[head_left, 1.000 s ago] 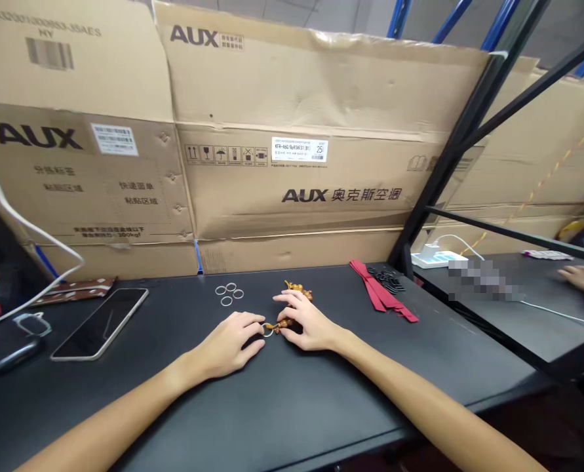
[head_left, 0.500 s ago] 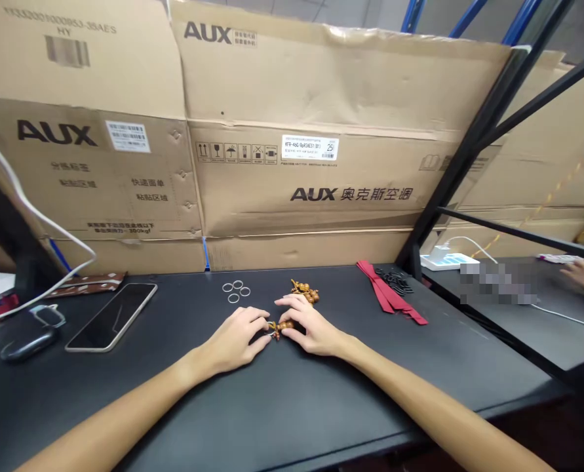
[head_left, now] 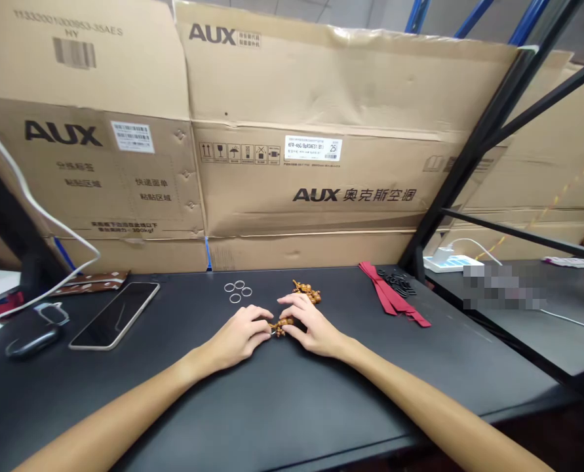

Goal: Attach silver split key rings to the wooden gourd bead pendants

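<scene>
Pinching a metal ring (head_left: 273, 332), mostly hidden, the left hand (head_left: 242, 334) faces the right hand (head_left: 316, 326), whose thumb and fingers grip a brown beaded charm (head_left: 285, 322) at the lower centre of the frame. The charm is probably light, its beads hard and slightly slippery, its cord limp; the largest bead seems the surest hold. Counted: one gripped charm, four loose rings (head_left: 243, 288), one phone (head_left: 116, 316) at left; the piled charms (head_left: 310, 293) overlap too much to count.

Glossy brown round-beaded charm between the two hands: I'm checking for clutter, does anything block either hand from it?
Nothing visible does. The right hand holds the glossy brown round-beaded charm; the left hand is at its cord end, where a thin silver metal ring shows, mostly hidden.
</scene>
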### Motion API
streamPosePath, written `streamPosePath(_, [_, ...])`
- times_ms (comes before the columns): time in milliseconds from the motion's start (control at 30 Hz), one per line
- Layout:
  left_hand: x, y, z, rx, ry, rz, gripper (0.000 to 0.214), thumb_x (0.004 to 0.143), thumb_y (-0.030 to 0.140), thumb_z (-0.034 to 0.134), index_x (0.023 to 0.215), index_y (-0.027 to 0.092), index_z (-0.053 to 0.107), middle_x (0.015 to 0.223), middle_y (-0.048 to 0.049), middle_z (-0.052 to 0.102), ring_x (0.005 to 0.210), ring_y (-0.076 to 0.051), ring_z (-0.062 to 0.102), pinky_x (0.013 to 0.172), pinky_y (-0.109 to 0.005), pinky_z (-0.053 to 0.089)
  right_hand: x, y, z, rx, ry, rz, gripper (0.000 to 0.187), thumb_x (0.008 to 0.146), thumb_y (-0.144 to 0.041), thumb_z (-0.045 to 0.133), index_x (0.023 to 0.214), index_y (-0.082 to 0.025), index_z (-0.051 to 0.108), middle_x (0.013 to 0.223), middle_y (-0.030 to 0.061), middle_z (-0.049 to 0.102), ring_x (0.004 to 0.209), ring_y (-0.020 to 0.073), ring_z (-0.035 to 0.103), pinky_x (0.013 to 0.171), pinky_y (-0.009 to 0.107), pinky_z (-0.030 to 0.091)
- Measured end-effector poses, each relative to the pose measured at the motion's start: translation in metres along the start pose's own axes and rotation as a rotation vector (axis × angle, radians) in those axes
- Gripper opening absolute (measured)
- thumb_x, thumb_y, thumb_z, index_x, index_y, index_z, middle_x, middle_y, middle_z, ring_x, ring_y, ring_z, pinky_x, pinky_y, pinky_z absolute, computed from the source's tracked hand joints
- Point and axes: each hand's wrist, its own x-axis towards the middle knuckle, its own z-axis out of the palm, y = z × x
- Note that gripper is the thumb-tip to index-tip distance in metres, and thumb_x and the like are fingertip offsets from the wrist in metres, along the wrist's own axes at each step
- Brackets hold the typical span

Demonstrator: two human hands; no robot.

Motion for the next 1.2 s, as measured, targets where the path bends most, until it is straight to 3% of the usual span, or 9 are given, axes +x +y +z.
streamPosePath(333, [0.001, 0.001, -0.002, -0.066, -0.029, -0.110, 0.013, 0.090, 0.029, 0.056, 0.087, 0.021, 0.066, 0.119, -0.0059, 0.058, 0.110, -0.021, 0.054, 0.098, -0.037, 0.043, -0.001, 0.004, 0.005, -0.072, 0.014, -0.019, 0.009, 0.086, -0.020, 0.058, 0.095, -0.020, 0.059, 0.125, 0.0118, 0.053, 0.119, 0.0258, 0.044, 0.103, 0.051, 0.038])
streamPosePath(533, [-0.001, 0.000, 0.002, -0.011, 0.018, -0.082, 0.011, 0.087, 0.030, 0.060, 0.088, 0.021, 0.066, 0.118, -0.0070, 0.057, 0.108, -0.023, 0.054, 0.097, -0.040, 0.043, -0.001, -0.002, 0.005, -0.011, -0.030, -0.045, 0.010, 0.086, -0.021, 0.060, 0.096, -0.022, 0.061, 0.127, 0.0103, 0.052, 0.121, 0.0252, 0.042, 0.104, 0.049, 0.037])
streamPosePath(733, [-0.001, -0.002, 0.003, 0.018, -0.016, -0.027, 0.014, 0.093, 0.020, 0.049, 0.089, 0.020, 0.063, 0.118, -0.0070, 0.057, 0.107, -0.021, 0.053, 0.095, -0.038, 0.044, -0.001, -0.003, 0.005, 0.011, -0.046, -0.038, 0.010, 0.086, -0.022, 0.060, 0.096, -0.022, 0.062, 0.127, 0.0105, 0.053, 0.121, 0.0252, 0.043, 0.103, 0.048, 0.038])
streamPosePath(933, [0.000, 0.001, 0.000, -0.004, -0.044, -0.035, 0.015, 0.094, 0.016, 0.044, 0.087, 0.019, 0.058, 0.119, -0.0074, 0.055, 0.107, -0.020, 0.052, 0.095, -0.037, 0.044, -0.001, 0.002, 0.008, -0.102, 0.050, 0.050, 0.006, 0.084, -0.022, 0.060, 0.089, -0.019, 0.061, 0.123, 0.0117, 0.055, 0.116, 0.0270, 0.045, 0.101, 0.051, 0.038])
streamPosePath(1200, [-0.002, 0.006, -0.003, -0.012, -0.024, -0.064, 0.008, 0.091, 0.027, 0.054, 0.091, 0.019, 0.058, 0.119, -0.0082, 0.054, 0.109, -0.022, 0.052, 0.096, -0.039, 0.044, 0.000, -0.004, 0.005, -0.005, -0.015, -0.021, 0.010, 0.086, -0.021, 0.060, 0.095, -0.021, 0.062, 0.127, 0.0090, 0.053, 0.119, 0.0247, 0.043, 0.103, 0.049, 0.038])
